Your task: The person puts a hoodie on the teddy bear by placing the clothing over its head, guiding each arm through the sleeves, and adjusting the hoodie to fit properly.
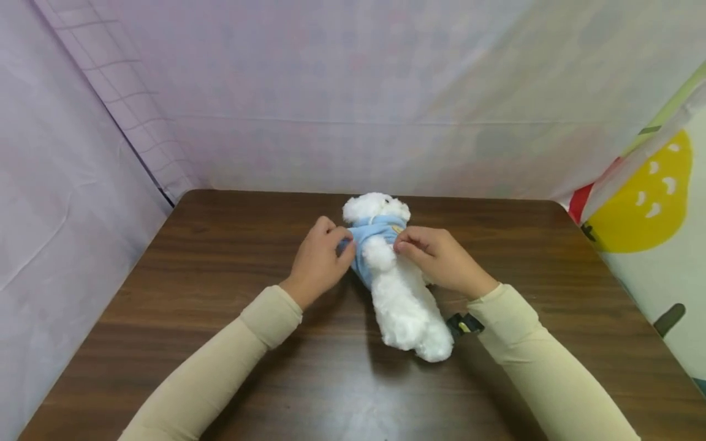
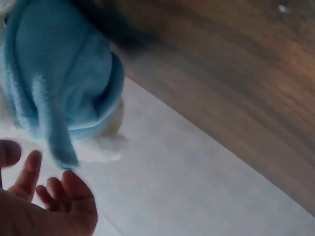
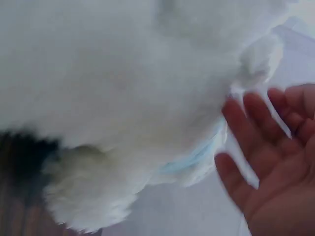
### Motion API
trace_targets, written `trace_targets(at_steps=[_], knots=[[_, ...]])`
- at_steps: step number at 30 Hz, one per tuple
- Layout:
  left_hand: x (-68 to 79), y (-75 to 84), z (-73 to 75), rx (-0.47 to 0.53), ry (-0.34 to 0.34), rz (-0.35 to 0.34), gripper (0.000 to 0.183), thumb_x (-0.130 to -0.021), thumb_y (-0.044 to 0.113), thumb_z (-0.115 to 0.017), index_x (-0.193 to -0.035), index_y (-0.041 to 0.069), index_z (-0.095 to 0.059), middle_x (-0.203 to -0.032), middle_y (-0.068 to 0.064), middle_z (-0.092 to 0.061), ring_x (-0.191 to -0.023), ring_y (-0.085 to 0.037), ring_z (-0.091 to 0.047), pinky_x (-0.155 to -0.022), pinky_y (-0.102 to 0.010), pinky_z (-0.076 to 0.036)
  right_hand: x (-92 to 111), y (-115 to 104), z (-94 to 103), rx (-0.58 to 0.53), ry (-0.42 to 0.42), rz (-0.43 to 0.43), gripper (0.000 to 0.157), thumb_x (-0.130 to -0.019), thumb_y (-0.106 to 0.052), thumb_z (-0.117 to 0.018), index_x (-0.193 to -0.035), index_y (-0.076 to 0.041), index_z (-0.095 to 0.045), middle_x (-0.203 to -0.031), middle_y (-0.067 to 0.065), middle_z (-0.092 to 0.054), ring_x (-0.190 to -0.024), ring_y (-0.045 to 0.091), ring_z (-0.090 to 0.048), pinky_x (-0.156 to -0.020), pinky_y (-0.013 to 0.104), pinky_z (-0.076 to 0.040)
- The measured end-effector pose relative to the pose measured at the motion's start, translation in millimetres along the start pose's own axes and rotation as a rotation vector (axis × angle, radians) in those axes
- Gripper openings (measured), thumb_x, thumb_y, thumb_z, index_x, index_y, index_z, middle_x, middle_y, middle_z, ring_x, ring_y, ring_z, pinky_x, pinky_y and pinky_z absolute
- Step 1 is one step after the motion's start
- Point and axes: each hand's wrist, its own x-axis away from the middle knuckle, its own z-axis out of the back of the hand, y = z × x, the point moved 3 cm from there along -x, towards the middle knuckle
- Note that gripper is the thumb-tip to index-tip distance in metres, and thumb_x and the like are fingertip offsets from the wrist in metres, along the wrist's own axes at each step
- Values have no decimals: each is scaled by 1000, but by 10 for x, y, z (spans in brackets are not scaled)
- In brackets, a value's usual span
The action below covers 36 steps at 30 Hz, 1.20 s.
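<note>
Nearest us, behind each hand, run the cream sleeves of the person. Just under the right wrist we see a black strap with a yellow mark, too small for us to read.

Between the two hands is a white plush toy, its hind feet nearer to us than either hand; we cannot tell whether all of it rests on the table. A fluffy front paw sticks up between the hands, just beside the right fingertips.

The left hand has its fingers loosely curled, and from its own wrist we see the thumb apart from the forefinger. One fingertip meets the end of a drawn-out flap of the toy's blue garment; we make out nothing pinched there.

The right hand is at the toy's chest, on the other side of the paw. Its outer fingers are spread and slightly bent, one at the white fur, while thumb and forefinger come close together; whether they pinch anything, we cannot tell.

Just past the right fingertips, we find a small tan badge on the garment, too blurred to read. Farther off, beyond both hands, is the toy's white head with a dark eye. Past the table's far edge hangs a pale curtain, and well to the right of the right hand, a yellow print with white flecks.
</note>
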Motion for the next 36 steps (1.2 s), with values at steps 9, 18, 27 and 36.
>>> trace_targets(at_steps=[9, 18, 27, 36], knots=[[-87, 77, 20, 154, -159, -25, 30, -97, 26, -67, -120, 7, -66, -107, -3, -54, -88, -17, -53, -76, -29, -46, 57, 473, 10, 112, -36, -291, 21, -102, -20, -54, -113, -4, -63, -104, 11, -64, -89, 24, -59, -76, 42, -49], [-52, 11, 27, 89, -283, -10, 36, -93, 25, -72, -123, 4, -66, -108, -4, -56, -90, -15, -54, -79, -30, -47, 114, 490, -23, -79, -32, -396, 27, -105, -22, -41, -110, -12, -66, -114, 10, -63, -95, 25, -55, -79, 40, -45], [58, -44, 36, 84, -374, 14, 45, -91, 24, -75, -128, 3, -59, -117, -9, -52, -101, -20, -55, -92, -34, -47, 130, 345, -134, -43, -131, -191, 21, -97, -3, -53, -115, -7, -62, -106, 8, -60, -89, 21, -53, -73, 35, -46], [161, -93, 53, 29, -488, 45, 58, -95, 27, -70, -142, 0, -49, -133, -14, -52, -121, -25, -53, -102, -39, -43, 189, 299, -229, 63, -146, -5, 42, -97, -4, -62, -136, 2, -50, -129, 16, -53, -108, 27, -56, -89, 44, -48]])
